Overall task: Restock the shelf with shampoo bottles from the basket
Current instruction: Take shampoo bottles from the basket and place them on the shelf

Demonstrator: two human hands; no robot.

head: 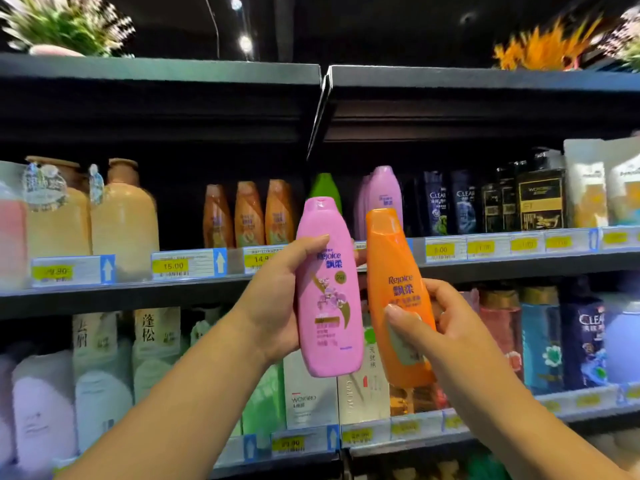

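Single head-worn view, wide-angle, so the shelf lines bow toward the edges. The camera faces straight into a store shelving unit, roughly level. The top shelf board (159, 69) runs under 12 o'clock, with ceiling lights (245, 43) above it and fake plants (65, 26) at 11 and 1 o'clock. The middle shelf edge (138, 289) crosses from 9 to 3 o'clock. Range is close — both forearms enter from 7 and 5 o'clock and fill the lower half. The left hand (277, 299) grips a pink Rejoice bottle (329, 317) at frame centre, and the right hand (450, 323) grips an orange Rejoice bottle (391, 258) just toward 4 o'clock. The corners are blurred — labels read only near the centre.
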